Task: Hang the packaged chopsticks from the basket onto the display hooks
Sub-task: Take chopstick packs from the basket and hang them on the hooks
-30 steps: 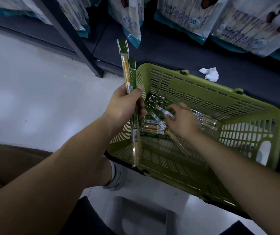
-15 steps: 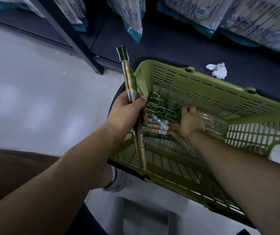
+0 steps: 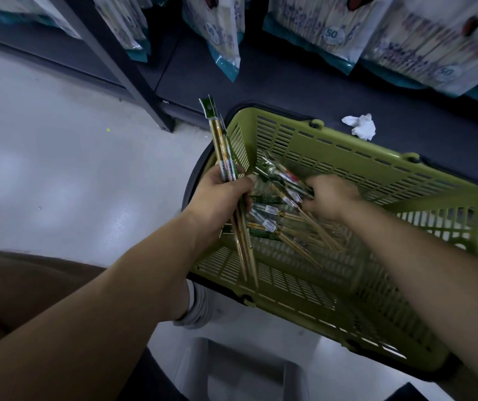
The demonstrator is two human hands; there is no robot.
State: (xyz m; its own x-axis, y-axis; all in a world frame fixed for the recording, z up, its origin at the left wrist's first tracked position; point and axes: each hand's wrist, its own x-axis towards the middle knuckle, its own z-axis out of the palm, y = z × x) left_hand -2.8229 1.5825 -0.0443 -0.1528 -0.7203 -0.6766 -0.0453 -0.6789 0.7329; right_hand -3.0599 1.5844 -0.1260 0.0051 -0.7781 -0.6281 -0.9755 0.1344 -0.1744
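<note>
— Fingers [image 3: 222, 176] of left hand [image 3: 217, 199]: wrapped round a bundle of packaged chopsticks [image 3: 219, 146], centre of frame, standing steeply over the left rim of the basket [image 3: 347, 147].
— Right hand [image 3: 330, 198]?
— Curled, pinching another pack [image 3: 287, 178] just right of centre, inside that green basket; loose packs [image 3: 266, 222] lying on its bottom below.

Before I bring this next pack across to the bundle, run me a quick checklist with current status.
1. Left hand grips the held bundle firmly: ok.
2. Right hand holds a chopstick pack: ok.
3. That pack is free of the loose packs in the basket: cannot tell.
4. The bundle's hang holes line up: cannot tell.
5. Display hooks in view: not ok.
</note>
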